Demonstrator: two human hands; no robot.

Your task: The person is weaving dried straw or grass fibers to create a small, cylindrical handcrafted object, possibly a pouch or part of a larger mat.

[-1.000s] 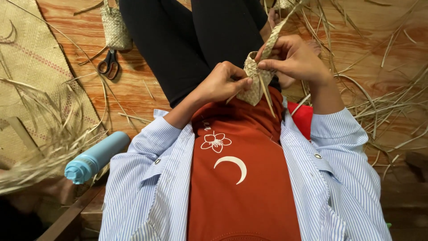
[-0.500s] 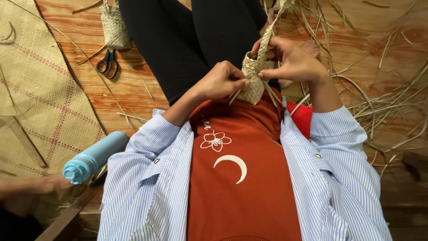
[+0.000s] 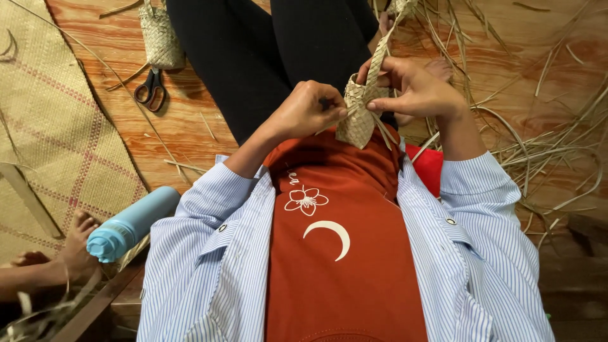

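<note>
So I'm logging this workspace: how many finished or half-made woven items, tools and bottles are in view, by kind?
Small woven pouches: 2 (one in the hands, one on the floor)
Woven mat: 1
Scissors: 1
Blue bottle: 1
Total: 5

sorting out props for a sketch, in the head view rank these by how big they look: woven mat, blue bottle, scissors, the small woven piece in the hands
1. woven mat, by far the largest
2. blue bottle
3. small woven piece in the hands, though it sits nearer the camera, so unsure against the bottle
4. scissors, smallest
</note>
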